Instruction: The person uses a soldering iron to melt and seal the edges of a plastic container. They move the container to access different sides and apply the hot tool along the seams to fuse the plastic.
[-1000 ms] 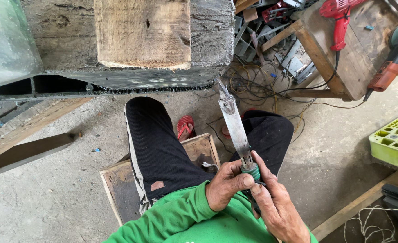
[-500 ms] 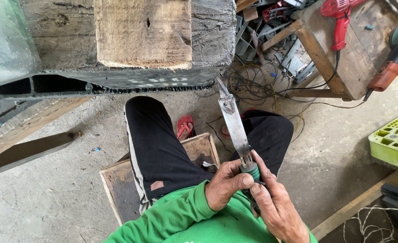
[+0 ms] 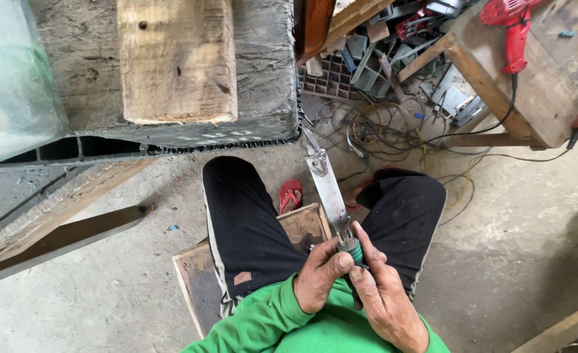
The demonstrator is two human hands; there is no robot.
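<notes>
I sit on a low wooden box [image 3: 194, 287] with my knees apart. Both hands grip a long flat metal blade [image 3: 326, 183] by its green wrapped handle [image 3: 353, 250]. My left hand [image 3: 320, 281] closes around the handle from the left. My right hand [image 3: 381, 297] wraps it from the right, fingers over the green part. The blade points up and away from me, its tip near the edge of a dark plastic pallet [image 3: 263, 91].
A thick wooden block [image 3: 176, 59] lies on the pallet. Tangled wires [image 3: 393, 137] and metal scrap lie ahead on the concrete floor. A red power drill [image 3: 514, 33] rests on a wooden bench at upper right. A red sandal [image 3: 291, 194] shows between my legs.
The view has shifted slightly to the left. Hands and blade keep the same hold and pose.
</notes>
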